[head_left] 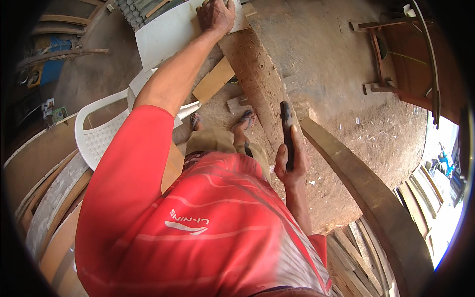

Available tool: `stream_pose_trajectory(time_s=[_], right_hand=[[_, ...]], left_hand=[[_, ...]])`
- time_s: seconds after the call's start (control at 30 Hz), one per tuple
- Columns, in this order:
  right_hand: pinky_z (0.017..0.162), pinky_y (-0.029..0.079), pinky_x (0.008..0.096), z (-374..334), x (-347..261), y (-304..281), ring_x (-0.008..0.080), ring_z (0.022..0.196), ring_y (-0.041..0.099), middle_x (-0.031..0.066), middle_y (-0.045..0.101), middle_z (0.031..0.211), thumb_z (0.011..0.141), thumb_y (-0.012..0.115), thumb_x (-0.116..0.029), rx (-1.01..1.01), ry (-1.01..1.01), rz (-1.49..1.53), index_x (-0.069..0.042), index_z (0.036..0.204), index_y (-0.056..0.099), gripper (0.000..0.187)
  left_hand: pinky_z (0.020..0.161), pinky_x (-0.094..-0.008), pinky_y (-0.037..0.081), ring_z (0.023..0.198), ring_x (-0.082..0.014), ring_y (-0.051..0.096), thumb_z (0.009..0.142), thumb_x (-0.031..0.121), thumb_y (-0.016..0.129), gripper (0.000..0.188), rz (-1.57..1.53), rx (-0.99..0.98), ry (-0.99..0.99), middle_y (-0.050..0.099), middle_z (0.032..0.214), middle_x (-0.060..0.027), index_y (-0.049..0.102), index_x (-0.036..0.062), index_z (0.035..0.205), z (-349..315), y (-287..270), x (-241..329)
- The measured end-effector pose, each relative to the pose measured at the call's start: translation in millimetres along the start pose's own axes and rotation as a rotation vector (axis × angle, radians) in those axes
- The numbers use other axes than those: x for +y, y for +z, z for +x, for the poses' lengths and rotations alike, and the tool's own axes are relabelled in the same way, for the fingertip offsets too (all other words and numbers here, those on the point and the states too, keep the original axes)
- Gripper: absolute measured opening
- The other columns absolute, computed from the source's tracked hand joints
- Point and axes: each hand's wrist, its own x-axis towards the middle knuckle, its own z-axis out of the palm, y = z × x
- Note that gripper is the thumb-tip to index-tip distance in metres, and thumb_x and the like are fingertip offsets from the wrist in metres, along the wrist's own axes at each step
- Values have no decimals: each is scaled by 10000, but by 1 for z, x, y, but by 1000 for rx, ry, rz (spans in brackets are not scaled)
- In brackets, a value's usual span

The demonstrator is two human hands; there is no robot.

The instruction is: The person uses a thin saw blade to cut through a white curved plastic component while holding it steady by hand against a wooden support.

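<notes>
My left hand (216, 17) is at the far end of my stretched arm, over a white flat sheet (166, 44). Its fingers are curled closed near the picture's top edge, and whatever they grip is hidden. The sheet lies across a long, rough wooden bench plank (260, 74) stained with dirt. On the right, my right hand (296, 161) is closed round a slim dark elongated object (287, 131), held upright beside the plank. Its far end is rounded; its exact kind cannot be made out.
A white plastic chair (101, 136) stands at the left. A tan board piece (215, 81) lies below the sheet. One long beam (361, 188) slants along the right. Wooden furniture (410, 59) stands far right; timber strips (358, 255) are stacked at lower right.
</notes>
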Motion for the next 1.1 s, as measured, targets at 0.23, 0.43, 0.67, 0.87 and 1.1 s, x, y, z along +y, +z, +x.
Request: stream_pose_trajectory(time_s=[0.23,0.43,0.67,0.87,1.1], right_hand=[[635,497,412,-70,-5,-3,303,614,582,131,599,756,845,714,-86,-305,-127,-183,30,1417,515,616],[900,459,466,-97,6,-15,326,1012,602,141,631,1083,885,660,-43,-375,-58,-492,-80,1433,507,570],[926,452,502,-77,-16,1,368,1059,580,173,593,1119,893,708,-176,-388,104,-654,-63,1372,554,515],[854,480,484,-67,-10,11,387,981,576,195,568,1044,878,730,-190,-307,252,-583,-100,1375,570,530],[891,467,503,-71,-7,16,413,1058,557,224,569,1142,866,737,-174,-273,336,-527,-100,1383,568,549]], left_hand=[[812,-511,519,926,-396,677,896,294,596,226,-94,78,68,731,983,-166,682,138,1034,3,18,-34],[881,-507,505,975,-377,678,906,326,619,330,-128,-33,157,732,1024,-175,704,144,1167,-9,-1,-28],[890,-486,487,1025,-341,677,883,411,684,376,-114,-136,58,735,1039,-149,692,141,1144,-3,-6,-36],[907,-440,539,1045,-340,697,557,733,844,1161,113,-258,-100,709,1097,-234,525,-55,1348,38,-52,-44],[1061,-467,451,1269,-386,576,541,816,787,1276,173,-385,-56,593,1346,-278,483,-66,1411,54,-57,-85]])
